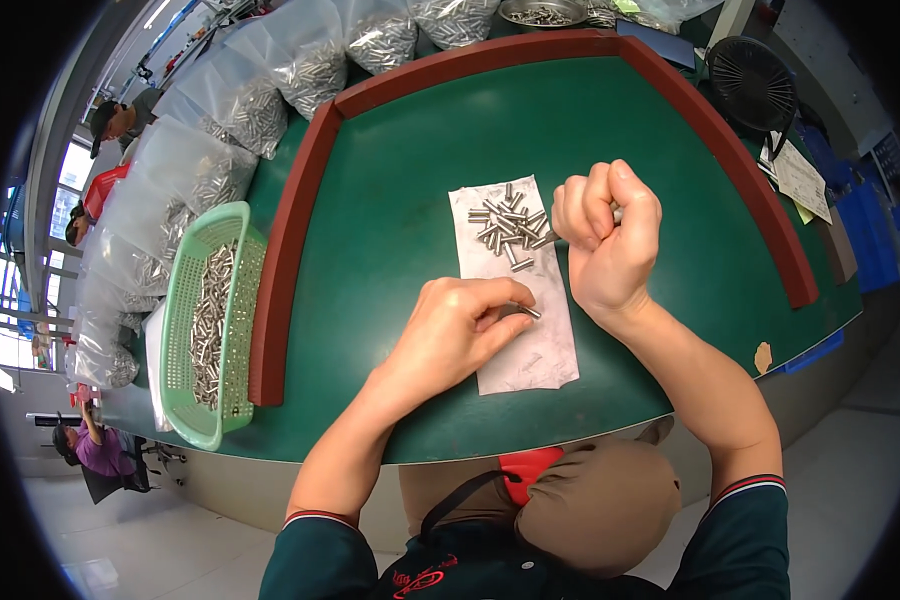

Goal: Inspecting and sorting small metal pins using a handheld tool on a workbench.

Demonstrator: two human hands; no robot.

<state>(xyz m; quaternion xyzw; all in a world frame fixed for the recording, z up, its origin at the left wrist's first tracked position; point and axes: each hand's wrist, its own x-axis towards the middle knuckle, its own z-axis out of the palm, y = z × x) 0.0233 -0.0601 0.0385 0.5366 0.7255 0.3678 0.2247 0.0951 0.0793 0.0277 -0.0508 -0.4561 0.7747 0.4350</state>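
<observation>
A small pile of short silver metal pins (510, 226) lies on the upper part of a smudged white cloth or paper sheet (526, 365) on the green table. Over the lower half of this sheet, my left hand (462, 322) pinches one metal pin (532, 311) between thumb and fingertips. My right hand (615, 240) is raised just right of the pile, fingers curled into a fist. A bit of shiny metal shows between its fingers, seemingly pins; how many is hidden.
A dark red rail (305, 210) borders the green tabletop (390, 200). Left of it stands a green basket (206, 425) of metal pins, with clear bags (255, 110) of metal parts behind. A black fan (752, 85) stands far right. People sit at far left.
</observation>
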